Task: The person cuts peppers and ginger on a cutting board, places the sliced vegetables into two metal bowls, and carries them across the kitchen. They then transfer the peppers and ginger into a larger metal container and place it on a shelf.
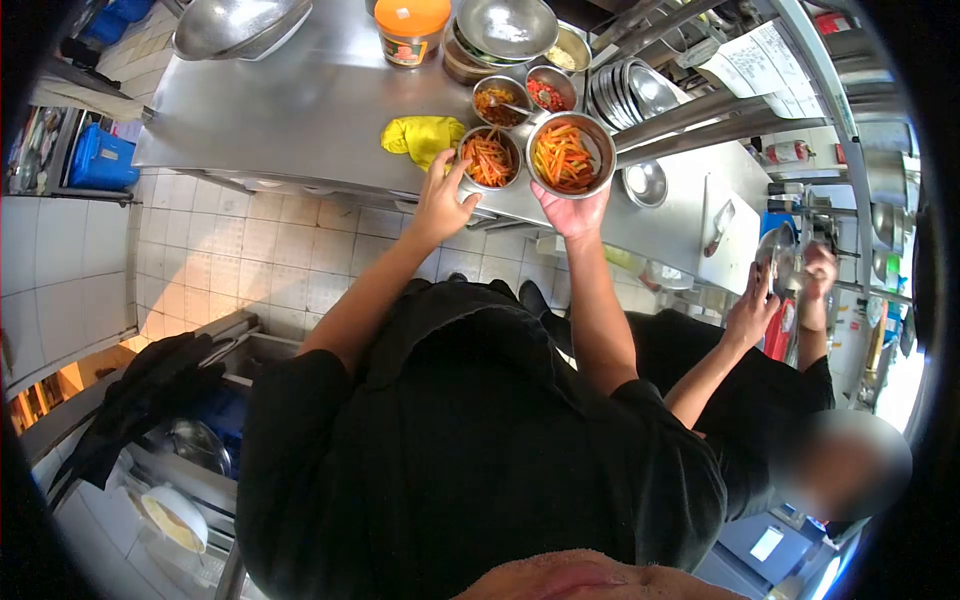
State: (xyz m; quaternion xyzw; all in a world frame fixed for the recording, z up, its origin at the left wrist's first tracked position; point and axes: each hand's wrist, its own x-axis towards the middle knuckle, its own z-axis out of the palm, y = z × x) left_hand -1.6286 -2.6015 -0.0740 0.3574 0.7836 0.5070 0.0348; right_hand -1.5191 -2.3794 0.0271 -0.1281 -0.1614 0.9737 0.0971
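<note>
My right hand (573, 210) holds up a metal bowl (604, 182) of orange and yellow vegetable strips (562, 158), gripping it from below near its front. My left hand (443, 207) has its fingers apart, with the fingertips right at the rim of a second metal bowl of orange strips (487, 160), which sits at the counter's front edge. Just behind that hand lies a crumpled yellow cloth (420, 136). Beyond the two bowls stand a small bowl of brownish food with a spoon (497, 103) and a bowl of chopped red pieces (549, 92).
An orange-lidded tub (410, 20) and large metal bowls (505, 28) stand farther back on the steel counter (290, 120). Stacked metal bowls (630, 90) lean under a shelf rail at right. A co-worker (745, 330) handles a pan (777, 255) close on my right, near a knife (720, 225) on a white board.
</note>
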